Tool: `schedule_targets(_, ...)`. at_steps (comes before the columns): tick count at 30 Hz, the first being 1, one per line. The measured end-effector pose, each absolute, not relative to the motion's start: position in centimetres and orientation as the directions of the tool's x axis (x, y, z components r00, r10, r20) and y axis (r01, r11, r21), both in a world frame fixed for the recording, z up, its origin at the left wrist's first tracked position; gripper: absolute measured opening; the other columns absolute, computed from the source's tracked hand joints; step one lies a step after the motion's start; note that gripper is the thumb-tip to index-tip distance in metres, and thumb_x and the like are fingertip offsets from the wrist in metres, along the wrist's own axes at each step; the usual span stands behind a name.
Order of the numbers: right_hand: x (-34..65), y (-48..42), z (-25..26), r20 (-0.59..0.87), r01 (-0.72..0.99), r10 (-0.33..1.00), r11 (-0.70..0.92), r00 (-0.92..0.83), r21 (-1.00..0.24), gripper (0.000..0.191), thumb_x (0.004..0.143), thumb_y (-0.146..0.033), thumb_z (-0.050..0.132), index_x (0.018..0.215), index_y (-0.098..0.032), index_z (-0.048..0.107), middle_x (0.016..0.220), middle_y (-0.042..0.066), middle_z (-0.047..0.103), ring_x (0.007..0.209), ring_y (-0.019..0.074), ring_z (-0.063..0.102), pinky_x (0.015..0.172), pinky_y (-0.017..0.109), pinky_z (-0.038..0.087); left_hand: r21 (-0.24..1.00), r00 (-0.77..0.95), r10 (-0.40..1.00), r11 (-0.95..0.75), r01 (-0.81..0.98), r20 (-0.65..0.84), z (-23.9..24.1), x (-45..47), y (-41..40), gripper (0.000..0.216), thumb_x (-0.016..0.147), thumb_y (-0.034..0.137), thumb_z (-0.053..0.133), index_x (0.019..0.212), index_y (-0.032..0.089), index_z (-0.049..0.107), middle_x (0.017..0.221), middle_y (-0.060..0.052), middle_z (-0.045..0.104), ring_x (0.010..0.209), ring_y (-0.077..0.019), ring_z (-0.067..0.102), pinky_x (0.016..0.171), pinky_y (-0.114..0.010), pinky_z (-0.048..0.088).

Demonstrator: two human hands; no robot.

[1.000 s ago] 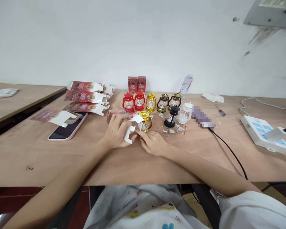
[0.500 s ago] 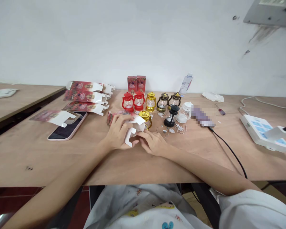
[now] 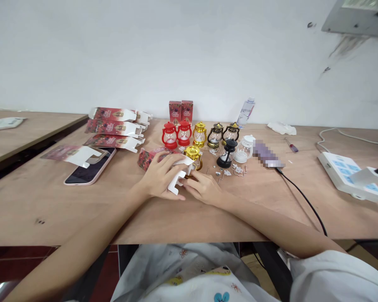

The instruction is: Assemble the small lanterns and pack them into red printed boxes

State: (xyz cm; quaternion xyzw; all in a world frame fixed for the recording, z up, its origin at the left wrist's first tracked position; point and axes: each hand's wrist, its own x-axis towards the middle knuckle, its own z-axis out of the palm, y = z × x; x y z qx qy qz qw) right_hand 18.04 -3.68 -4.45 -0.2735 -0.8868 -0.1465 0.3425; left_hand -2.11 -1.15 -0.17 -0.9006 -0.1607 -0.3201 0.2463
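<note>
At the far left a neighbouring table is cut off by the frame edge. On the main surface (image 3: pixel 271 201) a stack of flat cartons (image 3: pixel 113 126) lies near the wall. In front of it a phone (image 3: pixel 90 170) lies face up, its far end covered by a loose flat carton (image 3: pixel 72 154).

The left hand (image 3: pixel 159 178) is curled over a red carton (image 3: pixel 149 157) that lies on its side on the surface. The fingers are pressed along its top, and they hide most of its printed face. The carton's white flaps (image 3: pixel 178 182) stick out open below the fingers. Just behind the flaps stands a gold lantern (image 3: pixel 193 155); its base is hidden and I cannot tell whether it touches the carton.

The right hand (image 3: pixel 203 188) rests on the surface against the flaps with its fingers bent towards them. Its fingertips are hidden, so I cannot tell whether it pinches anything.

Behind the hands a row of lanterns (image 3: pixel 200 134) runs from red through gold to black, before two upright boxes (image 3: pixel 180 111). To the right stand a black lantern (image 3: pixel 227 153) and a white lantern (image 3: pixel 244 149), with small parts (image 3: pixel 229 171) too tiny to make out. One item beside them is blurred over. A cable (image 3: pixel 302 197) runs from it off the near edge. At the far right sits a power strip (image 3: pixel 349 176).
</note>
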Motion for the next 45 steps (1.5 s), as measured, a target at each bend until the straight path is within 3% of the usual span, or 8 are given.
schedule_targets(5,18.0,-3.5,-4.5,0.728,0.556,0.345,0.829,-0.592,0.059,0.022,0.094,-0.025,0.043,0.097,-0.018,0.064,0.079,0.004,0.056,0.065,0.0106,0.053,0.058,0.02,0.042,-0.318,0.759,0.151,-0.843,0.433,0.633,0.0,-2.2,-1.3,0.083,0.078,0.078,0.027,0.126,0.013,0.046,0.119,-0.019,0.06,0.11,-0.0299,0.056,0.096,-0.045,0.033)
schedule_targets(11,17.9,-3.5,-4.4,0.74,0.56,0.368,0.829,-0.563,0.014,0.026,0.094,-0.022,0.042,0.079,-0.018,0.062,0.078,0.004,0.055,0.064,0.0106,0.05,0.058,0.02,0.041,-0.33,0.734,0.228,-0.781,0.53,0.639,-0.2,-2.0,-1.4,0.043,0.091,0.041,0.043,0.126,0.017,0.047,0.122,-0.014,0.06,0.112,-0.0253,0.055,0.097,-0.041,0.032)
schedule_targets(17,17.8,-3.5,-4.3,0.737,0.555,0.371,0.832,-0.565,0.007,0.026,0.093,-0.021,0.042,0.079,-0.018,0.064,0.078,0.004,0.056,0.064,0.0111,0.05,0.06,0.021,0.041,-0.227,0.664,0.293,-0.782,0.58,0.688,-0.2,-1.3,-1.8,0.023,0.089,0.026,0.042,0.104,0.014,0.055,0.112,-0.013,0.063,0.099,-0.0238,0.058,0.085,-0.038,0.04)
schedule_targets(26,17.8,-3.4,-4.6,0.724,0.564,0.404,0.825,-0.558,-0.026,0.029,0.094,-0.023,0.041,0.077,-0.018,0.064,0.077,0.004,0.054,0.064,0.0107,0.049,0.062,0.021,0.042,-0.206,0.644,0.311,-0.774,0.598,0.699,-0.2,-1.1,-1.9,0.026,0.089,0.023,0.043,0.112,0.014,0.053,0.114,-0.012,0.063,0.102,-0.0229,0.058,0.085,-0.037,0.04)
schedule_targets(37,17.8,-3.3,-4.8,0.693,0.56,0.45,0.825,-0.564,-0.08,0.023,0.092,-0.022,0.044,0.083,-0.018,0.065,0.087,0.007,0.059,0.069,0.0117,0.054,0.064,0.023,0.045,-0.199,0.606,0.34,-0.735,0.648,0.72,-0.4,-1.0,-1.9,0.022,0.088,0.018,0.045,0.103,0.017,0.06,0.109,-0.009,0.067,0.095,-0.0215,0.06,0.079,-0.036,0.041)
schedule_targets(45,17.7,-3.4,-4.7,0.726,0.578,0.42,0.815,-0.544,-0.039,0.021,0.092,-0.023,0.046,0.086,-0.019,0.066,0.089,0.006,0.06,0.071,0.0116,0.055,0.066,0.023,0.046,-0.222,0.65,0.333,-0.753,0.62,0.683,-0.7,-1.3,-1.6,0.034,0.083,0.013,0.044,0.114,0.02,0.056,0.115,-0.009,0.064,0.1,-0.0243,0.056,0.08,-0.039,0.04)
